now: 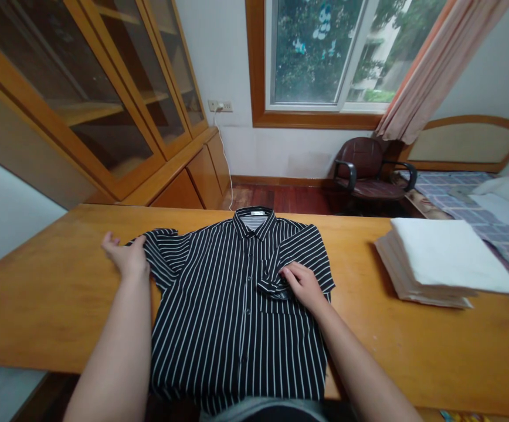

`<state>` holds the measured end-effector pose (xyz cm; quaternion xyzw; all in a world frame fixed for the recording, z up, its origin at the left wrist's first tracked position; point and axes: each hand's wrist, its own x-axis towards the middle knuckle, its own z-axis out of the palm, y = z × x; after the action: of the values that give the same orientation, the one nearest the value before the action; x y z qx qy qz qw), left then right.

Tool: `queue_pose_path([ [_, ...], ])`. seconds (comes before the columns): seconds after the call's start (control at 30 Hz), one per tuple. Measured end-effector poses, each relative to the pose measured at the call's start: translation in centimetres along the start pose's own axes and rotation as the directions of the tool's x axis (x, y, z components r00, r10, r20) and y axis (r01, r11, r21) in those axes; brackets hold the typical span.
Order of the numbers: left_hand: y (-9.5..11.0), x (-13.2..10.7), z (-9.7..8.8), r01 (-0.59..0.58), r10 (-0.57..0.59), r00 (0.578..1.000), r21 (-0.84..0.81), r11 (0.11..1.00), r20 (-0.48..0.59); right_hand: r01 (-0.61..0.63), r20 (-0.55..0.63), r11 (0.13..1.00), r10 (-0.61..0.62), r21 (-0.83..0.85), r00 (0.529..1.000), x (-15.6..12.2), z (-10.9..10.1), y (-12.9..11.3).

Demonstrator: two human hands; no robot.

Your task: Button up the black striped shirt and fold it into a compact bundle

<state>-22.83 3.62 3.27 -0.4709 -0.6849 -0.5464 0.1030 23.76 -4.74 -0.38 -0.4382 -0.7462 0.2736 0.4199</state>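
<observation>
A black short-sleeved shirt (219, 305) with white stripes lies front up on the wooden table, buttoned, its collar at the far side. One sleeve (309, 252) is folded inward across the chest; the other stretches out to the left. My left hand (126, 253) is at the end of that outstretched sleeve, its fingers apart and its thumb by the cloth. On the chest, my right hand (304, 285) has its fingers curled in at the folded sleeve, closed on the fabric. The shirt's hem hangs near my body at the table's front edge.
A stack of white, flat sheet-like items (452, 252) stands on the table (360, 346) at the right. Beyond the table are a brown armchair (366, 167), a bed (465, 199) and a window. A glass-fronted wooden cabinet (153, 117) stands at the left.
</observation>
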Motion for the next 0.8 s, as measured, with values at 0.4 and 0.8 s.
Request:
queue_pose_path([
  [0.4, 15.8, -12.2, -2.3, -0.721, 0.872, 0.282, -0.511, 0.467, 0.400, -0.060, -0.030, 0.997, 0.062, 0.055, 0.998, 0.0, 0.0, 0.2],
  [0.8, 14.5, -17.0, -2.4, -0.375, 0.634, 0.474, -0.511, 0.773, 0.612, -0.103, 0.038, 0.994, 0.104, -0.023, 0.994, 0.5, -0.3, -1.2],
])
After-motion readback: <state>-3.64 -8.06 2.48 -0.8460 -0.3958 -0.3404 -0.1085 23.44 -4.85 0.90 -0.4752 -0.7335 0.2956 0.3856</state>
